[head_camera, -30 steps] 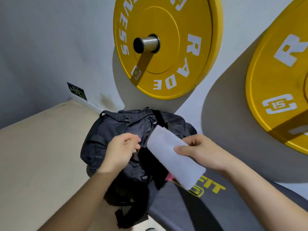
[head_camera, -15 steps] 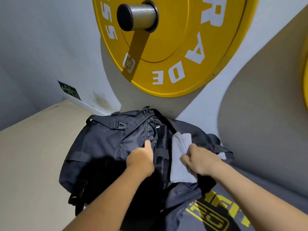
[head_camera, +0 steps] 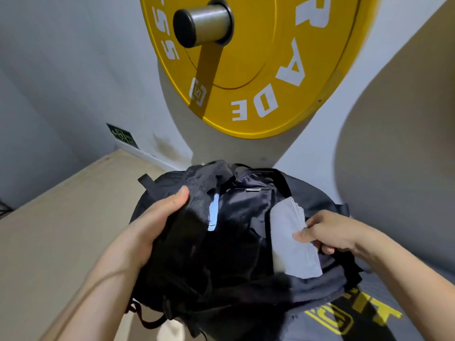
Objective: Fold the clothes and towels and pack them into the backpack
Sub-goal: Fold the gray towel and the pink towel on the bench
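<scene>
A black backpack lies in front of me with its top open towards the wall. My left hand grips the left flap of the opening and holds it apart. A folded light grey towel stands partly inside the opening on the right side. My right hand holds the towel, with the thumb on its front face. The towel's lower end is hidden by the dark backpack fabric.
A large yellow weight plate hangs on a steel peg on the wall just above the backpack. A dark grey bench pad with a yellow logo lies under the backpack at lower right. Beige floor spreads to the left.
The towel went from being held above the backpack to standing inside its opening. My left hand moved onto the left flap and pulled the opening wider. The view came closer to the backpack.
</scene>
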A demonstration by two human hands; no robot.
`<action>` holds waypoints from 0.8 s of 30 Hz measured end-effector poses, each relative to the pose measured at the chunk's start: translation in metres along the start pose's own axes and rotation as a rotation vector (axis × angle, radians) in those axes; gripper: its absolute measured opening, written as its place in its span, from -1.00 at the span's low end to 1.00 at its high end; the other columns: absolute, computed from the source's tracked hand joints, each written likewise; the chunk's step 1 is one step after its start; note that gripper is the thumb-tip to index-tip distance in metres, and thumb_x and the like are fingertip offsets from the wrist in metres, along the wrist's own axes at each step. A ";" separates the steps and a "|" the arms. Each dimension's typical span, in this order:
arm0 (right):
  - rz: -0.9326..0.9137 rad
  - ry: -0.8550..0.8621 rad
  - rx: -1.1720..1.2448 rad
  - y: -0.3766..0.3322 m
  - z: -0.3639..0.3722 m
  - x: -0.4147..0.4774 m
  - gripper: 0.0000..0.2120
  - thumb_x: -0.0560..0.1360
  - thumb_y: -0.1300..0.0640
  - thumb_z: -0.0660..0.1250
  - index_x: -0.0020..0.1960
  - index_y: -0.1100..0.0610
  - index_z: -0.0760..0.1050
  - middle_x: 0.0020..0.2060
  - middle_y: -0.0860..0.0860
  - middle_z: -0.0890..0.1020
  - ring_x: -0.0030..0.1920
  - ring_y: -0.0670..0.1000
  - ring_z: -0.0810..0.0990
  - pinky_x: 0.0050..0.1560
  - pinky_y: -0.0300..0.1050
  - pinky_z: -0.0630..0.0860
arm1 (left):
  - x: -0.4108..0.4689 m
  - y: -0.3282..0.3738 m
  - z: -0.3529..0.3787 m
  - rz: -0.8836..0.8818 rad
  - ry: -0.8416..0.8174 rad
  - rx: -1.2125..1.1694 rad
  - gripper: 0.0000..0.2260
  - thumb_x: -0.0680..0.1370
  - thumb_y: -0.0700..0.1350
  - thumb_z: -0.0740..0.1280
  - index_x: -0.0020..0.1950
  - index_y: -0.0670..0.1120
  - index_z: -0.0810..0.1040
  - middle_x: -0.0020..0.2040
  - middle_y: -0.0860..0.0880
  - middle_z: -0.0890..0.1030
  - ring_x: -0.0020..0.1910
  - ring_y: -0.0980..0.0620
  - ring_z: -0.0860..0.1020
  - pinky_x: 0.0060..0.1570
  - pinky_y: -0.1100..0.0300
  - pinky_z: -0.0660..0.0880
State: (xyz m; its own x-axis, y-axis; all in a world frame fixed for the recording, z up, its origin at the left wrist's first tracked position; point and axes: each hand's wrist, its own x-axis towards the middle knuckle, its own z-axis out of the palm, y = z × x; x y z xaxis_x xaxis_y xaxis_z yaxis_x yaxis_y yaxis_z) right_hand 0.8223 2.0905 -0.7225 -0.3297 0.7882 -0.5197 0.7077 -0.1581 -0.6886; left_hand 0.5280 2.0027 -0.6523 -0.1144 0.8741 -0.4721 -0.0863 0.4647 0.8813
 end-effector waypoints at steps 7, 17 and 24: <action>-0.067 0.127 0.134 -0.029 0.021 0.011 -0.57 0.41 0.13 0.47 -0.47 0.10 0.28 -0.55 0.01 0.46 -0.46 -0.02 0.40 -0.45 -0.26 0.27 | 0.037 -0.009 -0.012 0.151 0.328 0.426 -0.94 0.43 -0.17 0.47 -0.15 -0.14 0.65 -0.21 -0.13 0.70 -0.20 -0.08 0.65 -0.12 0.05 0.57; -0.141 0.083 -0.222 -0.088 0.133 0.024 -0.79 0.42 0.07 0.34 -0.25 0.13 0.35 -0.27 0.02 0.52 -0.13 0.17 0.52 -0.23 -0.13 0.36 | 0.016 -0.030 -0.030 0.250 0.405 -0.141 -0.84 0.55 -0.22 0.29 0.09 -0.19 0.60 -0.06 -0.14 0.68 -0.06 -0.08 0.64 -0.01 0.08 0.54; -0.036 0.039 0.166 -0.091 0.150 0.049 -0.73 0.25 0.07 0.54 -0.21 0.21 0.56 -0.35 0.08 0.64 -0.36 0.11 0.67 -0.15 0.08 0.66 | 0.019 -0.033 -0.028 0.279 0.354 -0.284 -0.80 0.53 -0.26 0.27 0.11 -0.22 0.60 -0.07 -0.14 0.69 -0.10 -0.05 0.67 -0.12 0.16 0.61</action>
State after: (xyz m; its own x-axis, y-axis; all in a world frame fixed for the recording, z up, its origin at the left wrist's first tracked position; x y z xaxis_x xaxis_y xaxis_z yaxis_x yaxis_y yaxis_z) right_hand 0.6481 2.0540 -0.7616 -0.3260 0.8169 -0.4758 0.5820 -0.2232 -0.7819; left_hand 0.5007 2.0000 -0.6915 -0.4937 0.8352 -0.2424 -0.2635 0.1220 0.9569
